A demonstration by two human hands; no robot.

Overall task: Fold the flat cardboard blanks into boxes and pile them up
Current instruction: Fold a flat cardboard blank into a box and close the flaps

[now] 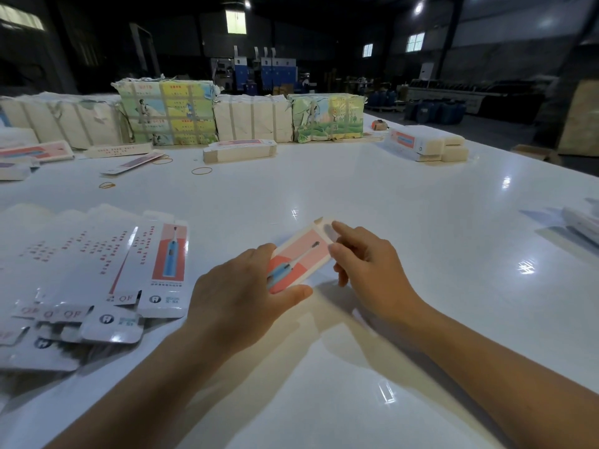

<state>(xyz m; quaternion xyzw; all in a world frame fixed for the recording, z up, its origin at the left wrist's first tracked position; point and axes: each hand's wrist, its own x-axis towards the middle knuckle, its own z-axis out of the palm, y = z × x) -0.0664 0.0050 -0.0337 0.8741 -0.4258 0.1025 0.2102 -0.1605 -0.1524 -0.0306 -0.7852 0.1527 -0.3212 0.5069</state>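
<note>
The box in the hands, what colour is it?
Pink and coral red with a blue toothbrush picture, box, head view.

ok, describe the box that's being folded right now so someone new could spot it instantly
On the big white table, look at the near centre, between the left hand and right hand. The box there is lifted and gripped at both ends, pink face with a blue toothbrush up. The same-print flat blanks lie fanned out untouched at the left.
</note>
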